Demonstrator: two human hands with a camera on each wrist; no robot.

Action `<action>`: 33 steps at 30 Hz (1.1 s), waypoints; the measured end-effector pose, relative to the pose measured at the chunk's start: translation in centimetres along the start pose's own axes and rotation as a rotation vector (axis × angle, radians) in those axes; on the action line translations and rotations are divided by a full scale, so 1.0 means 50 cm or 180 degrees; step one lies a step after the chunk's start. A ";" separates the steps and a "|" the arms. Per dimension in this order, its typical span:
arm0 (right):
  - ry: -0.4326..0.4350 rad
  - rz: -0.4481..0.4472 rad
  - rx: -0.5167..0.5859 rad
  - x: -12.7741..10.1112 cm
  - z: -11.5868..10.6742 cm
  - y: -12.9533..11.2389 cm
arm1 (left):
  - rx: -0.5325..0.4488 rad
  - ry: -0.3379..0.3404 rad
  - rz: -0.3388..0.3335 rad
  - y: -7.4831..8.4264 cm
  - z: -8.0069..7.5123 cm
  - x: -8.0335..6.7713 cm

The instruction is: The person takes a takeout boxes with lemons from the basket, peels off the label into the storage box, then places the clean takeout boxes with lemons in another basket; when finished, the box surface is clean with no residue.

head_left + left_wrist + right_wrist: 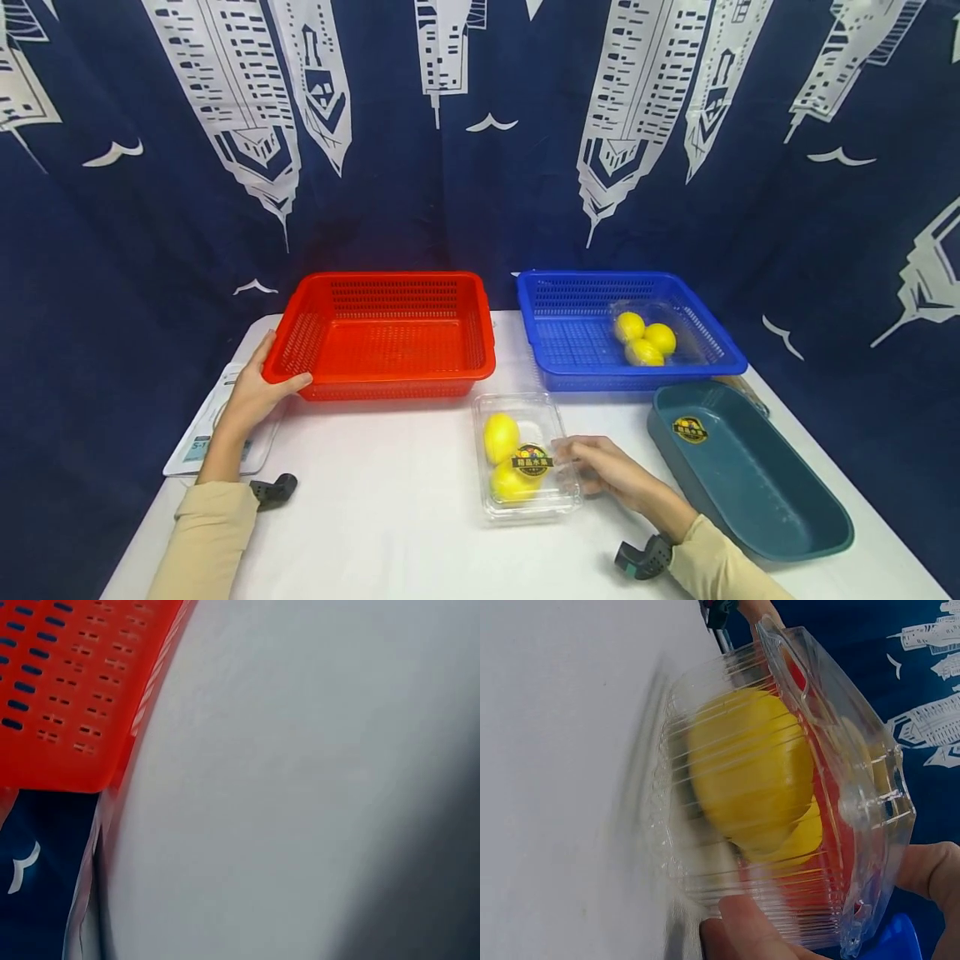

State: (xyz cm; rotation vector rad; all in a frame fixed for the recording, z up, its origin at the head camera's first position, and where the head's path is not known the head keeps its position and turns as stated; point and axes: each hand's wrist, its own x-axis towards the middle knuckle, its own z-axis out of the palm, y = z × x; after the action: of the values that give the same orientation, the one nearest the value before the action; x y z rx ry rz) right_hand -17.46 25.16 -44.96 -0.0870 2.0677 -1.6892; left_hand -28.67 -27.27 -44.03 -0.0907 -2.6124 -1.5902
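Note:
A clear plastic clamshell box (550,417) with two lemons (501,438) inside and a dark round-topped label on its lid is at front centre. My right hand (618,475) grips its right side; in the right wrist view a fingertip (746,926) shows at the ribbed wall, the box close over the white table. My left hand (255,392) holds the front left corner of the red plastic basket (397,387), thumb along the front and fingers by the left side. The left wrist view shows the basket's slotted wall (82,690) and just a sliver of finger.
A blue basket (600,379) at the back right holds another clear box with three lemons (643,352). A dark teal tray (772,467) with a label stands at the right table edge. A flat white package (202,433) lies under my left forearm. A patterned navy curtain (450,192) hangs behind.

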 end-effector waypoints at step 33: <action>0.0138 0.0125 -0.0008 0.005 -0.001 0.005 | -0.0024 0.1041 0.0077 0.145 0.060 -0.078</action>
State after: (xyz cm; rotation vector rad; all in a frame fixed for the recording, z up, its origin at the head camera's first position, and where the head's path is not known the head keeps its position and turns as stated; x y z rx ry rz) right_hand -17.61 25.17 -45.27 -0.0109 2.0892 -1.6792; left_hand -24.23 -21.30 -39.40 0.1265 -2.3461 -1.4649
